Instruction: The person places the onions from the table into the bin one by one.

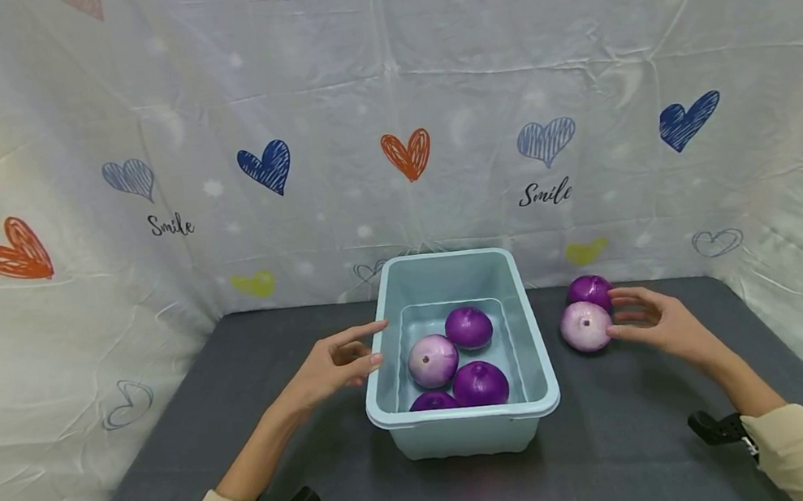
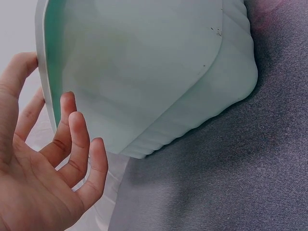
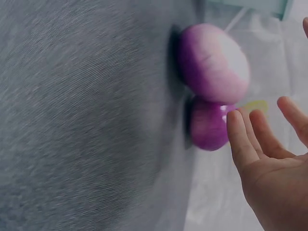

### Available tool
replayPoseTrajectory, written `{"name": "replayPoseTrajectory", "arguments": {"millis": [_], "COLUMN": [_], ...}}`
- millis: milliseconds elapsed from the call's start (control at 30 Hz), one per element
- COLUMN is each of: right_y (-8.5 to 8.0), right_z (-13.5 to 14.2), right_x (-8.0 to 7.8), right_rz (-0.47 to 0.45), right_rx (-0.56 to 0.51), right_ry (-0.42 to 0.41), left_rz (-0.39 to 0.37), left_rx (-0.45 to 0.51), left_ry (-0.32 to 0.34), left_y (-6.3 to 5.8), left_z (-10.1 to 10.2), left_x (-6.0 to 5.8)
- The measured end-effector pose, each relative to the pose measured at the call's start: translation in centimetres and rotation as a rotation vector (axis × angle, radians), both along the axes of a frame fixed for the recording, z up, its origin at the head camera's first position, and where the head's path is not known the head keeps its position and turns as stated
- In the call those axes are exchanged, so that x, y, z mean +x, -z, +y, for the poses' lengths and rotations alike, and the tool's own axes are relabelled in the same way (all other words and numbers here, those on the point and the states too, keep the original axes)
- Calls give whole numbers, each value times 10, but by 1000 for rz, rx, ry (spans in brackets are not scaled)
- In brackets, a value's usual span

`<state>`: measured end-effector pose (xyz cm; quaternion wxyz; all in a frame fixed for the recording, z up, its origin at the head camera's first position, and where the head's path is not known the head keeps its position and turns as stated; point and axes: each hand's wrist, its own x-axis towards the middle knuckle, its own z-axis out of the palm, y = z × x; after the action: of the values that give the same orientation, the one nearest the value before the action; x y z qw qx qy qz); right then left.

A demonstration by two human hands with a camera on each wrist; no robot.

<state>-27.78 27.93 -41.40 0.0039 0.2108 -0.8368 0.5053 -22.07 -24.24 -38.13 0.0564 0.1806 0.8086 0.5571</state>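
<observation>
Two hands hover low over the dark grey table [image 1: 171,438], both with fingers loosely spread and holding nothing. The left hand [image 1: 331,366] sits just beside the left rim of the pale blue tub [image 1: 542,366], fingertips pointing at the rim; whether they touch it cannot be told. The right hand [image 1: 655,320] reaches to the pale purple onion [image 1: 585,326], one fingertip at its right side, with a darker purple onion [image 1: 589,291] just behind it, the two touching. Inside the tub lie four more onions [image 1: 457,359], packed toward its near end. The tub stands mid-table between the hands, its tall walls blocking a straight path across. The heart-printed cloth [image 1: 406,156] closes in the far edge and both sides; bare table lies near the person.
</observation>
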Motion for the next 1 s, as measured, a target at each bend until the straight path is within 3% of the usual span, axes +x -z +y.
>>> {"name": "replayPoseTrajectory", "arguments": {"millis": [567,1000], "right_y": [20,23], "right_z": [-4,-18], "right_x": [-15,-29], "right_rz": [4,30], "right_rx": [38,51], "right_ry": [-36,-60], "left_rz": [0,-17], "left_rx": [6,7], "left_ry": [5,3], "left_y": [0,0], "left_z": [0,0], "left_x": [0,0]}}
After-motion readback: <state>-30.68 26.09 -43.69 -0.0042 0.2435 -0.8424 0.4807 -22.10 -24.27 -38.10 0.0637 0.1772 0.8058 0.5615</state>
